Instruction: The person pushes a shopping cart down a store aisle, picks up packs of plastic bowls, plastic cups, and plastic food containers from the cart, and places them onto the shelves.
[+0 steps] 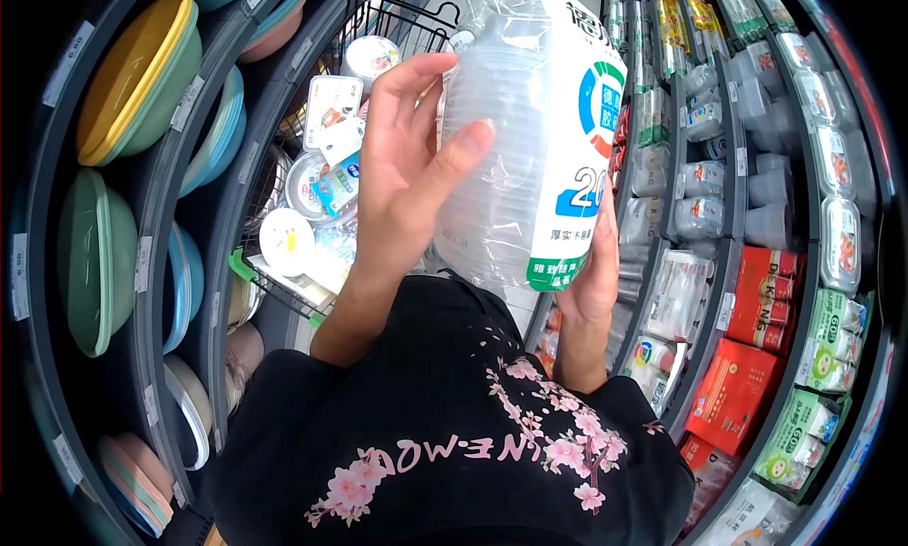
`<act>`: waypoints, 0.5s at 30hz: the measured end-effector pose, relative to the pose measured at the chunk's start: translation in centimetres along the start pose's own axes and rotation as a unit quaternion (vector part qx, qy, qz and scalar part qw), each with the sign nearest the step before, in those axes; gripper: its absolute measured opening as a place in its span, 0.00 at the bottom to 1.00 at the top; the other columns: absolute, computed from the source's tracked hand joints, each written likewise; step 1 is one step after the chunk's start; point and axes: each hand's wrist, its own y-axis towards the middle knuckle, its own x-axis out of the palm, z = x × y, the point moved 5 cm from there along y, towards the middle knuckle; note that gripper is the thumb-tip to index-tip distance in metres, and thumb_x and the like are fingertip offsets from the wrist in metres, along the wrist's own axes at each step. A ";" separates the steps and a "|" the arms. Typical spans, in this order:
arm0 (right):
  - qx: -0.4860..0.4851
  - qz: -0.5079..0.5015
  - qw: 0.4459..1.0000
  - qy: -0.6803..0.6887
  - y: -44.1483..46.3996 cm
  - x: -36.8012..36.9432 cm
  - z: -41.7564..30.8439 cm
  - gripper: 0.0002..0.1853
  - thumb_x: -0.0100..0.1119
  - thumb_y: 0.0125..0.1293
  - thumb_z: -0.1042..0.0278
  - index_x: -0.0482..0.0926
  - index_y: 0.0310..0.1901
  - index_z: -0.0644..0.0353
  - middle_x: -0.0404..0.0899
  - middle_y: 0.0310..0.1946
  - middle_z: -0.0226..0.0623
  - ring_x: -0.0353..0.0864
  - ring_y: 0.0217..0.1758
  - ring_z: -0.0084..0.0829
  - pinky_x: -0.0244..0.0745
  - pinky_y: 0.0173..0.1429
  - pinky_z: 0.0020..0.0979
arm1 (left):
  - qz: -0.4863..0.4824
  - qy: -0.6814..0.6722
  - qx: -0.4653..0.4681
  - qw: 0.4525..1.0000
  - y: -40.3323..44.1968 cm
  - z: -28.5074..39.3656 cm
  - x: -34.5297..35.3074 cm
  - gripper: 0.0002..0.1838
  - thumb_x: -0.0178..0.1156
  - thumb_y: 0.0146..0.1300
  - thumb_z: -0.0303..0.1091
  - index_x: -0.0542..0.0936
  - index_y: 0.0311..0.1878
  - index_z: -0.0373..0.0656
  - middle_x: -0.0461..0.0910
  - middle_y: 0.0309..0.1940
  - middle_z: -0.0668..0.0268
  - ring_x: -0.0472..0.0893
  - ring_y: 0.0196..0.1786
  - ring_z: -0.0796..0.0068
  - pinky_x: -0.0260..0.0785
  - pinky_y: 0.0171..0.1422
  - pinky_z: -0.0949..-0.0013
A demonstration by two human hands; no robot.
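A large wrapped pack of stacked clear plastic bowls (492, 158) is held up in front of my chest, slightly tilted. Its white label bears blue and green print and the number 20. My left hand (407, 158) grips the pack's left side, thumb across the clear wrap and the other fingers at the edge. At the lower right, my right hand (591, 281) supports the label side; most of its fingers are hidden behind the pack. Behind my left hand is a wire shopping cart (364, 21) with packaged goods in it, including a white round tub (287, 243).
Left shelves (165, 262) carry stacked colourful basins, with a yellow basin (132, 73) and a green basin (95, 262). Right shelves hold clear plastic containers (702, 215), red boxes (736, 395) and green-and-white packs (799, 442). The shelves stand close on both sides.
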 end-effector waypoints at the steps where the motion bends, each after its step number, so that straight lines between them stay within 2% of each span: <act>1: 0.000 -0.001 1.000 0.000 0.0 0.1 0.1 0.39 0.55 0.72 0.55 0.48 0.75 0.67 0.65 0.69 0.45 0.67 0.72 0.33 0.62 0.73 0.36 | -0.005 -0.003 0.001 1.000 -0.1 0.1 0.0 0.31 0.63 0.63 0.25 0.61 0.66 0.36 0.69 0.60 0.53 0.71 0.63 0.68 0.62 0.68 0.67; 8: 0.010 0.000 1.000 0.012 0.2 0.5 0.5 0.39 0.54 0.72 0.55 0.48 0.76 0.63 0.62 0.71 0.43 0.66 0.72 0.32 0.62 0.73 0.35 | -0.017 -0.004 0.035 0.999 -0.5 0.8 0.0 0.31 0.63 0.63 0.24 0.60 0.66 0.36 0.68 0.59 0.54 0.70 0.62 0.69 0.62 0.68 0.67; 11: 0.015 -0.007 1.000 0.007 0.3 0.7 0.7 0.39 0.54 0.72 0.54 0.49 0.75 0.62 0.62 0.71 0.43 0.66 0.72 0.32 0.62 0.73 0.35 | -0.018 -0.002 0.041 0.999 -0.8 0.8 -0.5 0.31 0.63 0.62 0.24 0.62 0.66 0.35 0.67 0.61 0.52 0.69 0.64 0.67 0.61 0.70 0.66; 15: 0.030 -0.003 1.000 0.011 0.1 0.4 1.3 0.40 0.55 0.71 0.52 0.49 0.75 0.62 0.63 0.70 0.43 0.66 0.72 0.33 0.64 0.73 0.37 | 0.000 0.028 0.032 0.999 -1.4 0.6 -1.3 0.29 0.64 0.62 0.25 0.65 0.65 0.34 0.60 0.68 0.43 0.66 0.70 0.60 0.57 0.74 0.63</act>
